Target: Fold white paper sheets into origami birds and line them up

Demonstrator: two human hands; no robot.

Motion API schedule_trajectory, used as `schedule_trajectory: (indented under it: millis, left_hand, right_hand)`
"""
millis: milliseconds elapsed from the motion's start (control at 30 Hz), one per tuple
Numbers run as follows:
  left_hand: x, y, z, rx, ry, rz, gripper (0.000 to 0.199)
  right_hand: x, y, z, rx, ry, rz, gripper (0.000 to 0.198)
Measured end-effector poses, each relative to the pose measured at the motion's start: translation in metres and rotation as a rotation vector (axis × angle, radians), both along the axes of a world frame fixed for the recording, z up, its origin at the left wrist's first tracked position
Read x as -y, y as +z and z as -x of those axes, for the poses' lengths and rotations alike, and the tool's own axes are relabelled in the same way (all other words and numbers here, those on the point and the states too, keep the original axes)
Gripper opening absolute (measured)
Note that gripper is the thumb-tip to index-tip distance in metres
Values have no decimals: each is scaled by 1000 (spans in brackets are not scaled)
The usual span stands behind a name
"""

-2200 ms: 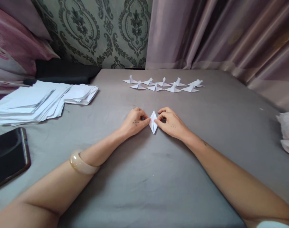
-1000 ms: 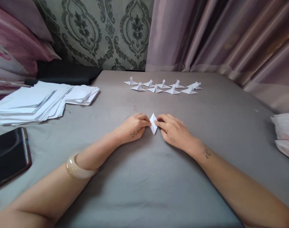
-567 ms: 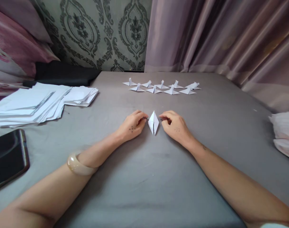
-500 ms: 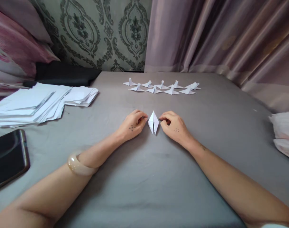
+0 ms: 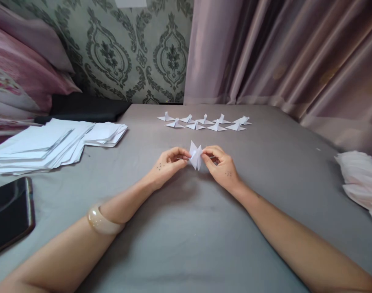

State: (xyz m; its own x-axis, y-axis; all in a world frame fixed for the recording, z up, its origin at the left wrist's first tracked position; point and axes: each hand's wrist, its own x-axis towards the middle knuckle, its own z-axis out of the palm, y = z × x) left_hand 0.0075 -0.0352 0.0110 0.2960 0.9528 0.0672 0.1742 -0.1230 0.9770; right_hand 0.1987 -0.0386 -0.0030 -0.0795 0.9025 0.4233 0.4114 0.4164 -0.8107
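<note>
A small white folded paper piece [image 5: 195, 157] with pointed flaps is held between my two hands at the middle of the table. My left hand [image 5: 168, 165] pinches its left side between thumb and fingers. On the right side, my right hand [image 5: 222, 167] grips the paper with thumb and index finger. The flaps stand apart, one pointing up and others down. Beyond the hands, several finished white paper birds [image 5: 217, 126] stand in two rows.
Stacks of white paper sheets [image 5: 36, 142] lie at the left, with a dark phone [image 5: 10, 215] nearer to me. Behind them is a folded black cloth [image 5: 88, 108]. A pale crumpled bundle [image 5: 358, 175] rests at the right edge. Curtains [image 5: 250, 49] border the grey-covered table [image 5: 186, 244].
The paper piece lay flat as a diamond between my hands. Both hands have now taken hold of it, and its flaps are spread. The view has tilted slightly upward.
</note>
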Motion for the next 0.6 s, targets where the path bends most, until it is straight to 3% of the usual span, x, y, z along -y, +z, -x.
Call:
schedule_trajectory:
  millis: [267, 433, 600]
  left_hand:
    - [2, 0, -4, 157, 45, -34, 22]
    - [3, -3, -8, 335, 19, -58, 31]
    - [3, -6, -9, 333, -5, -30, 25]
  right_hand:
    - [1, 2, 3, -128, 26, 29, 18]
    - [4, 4, 8, -203, 96, 195, 23]
    - [5, 6, 9, -299, 156, 277, 28]
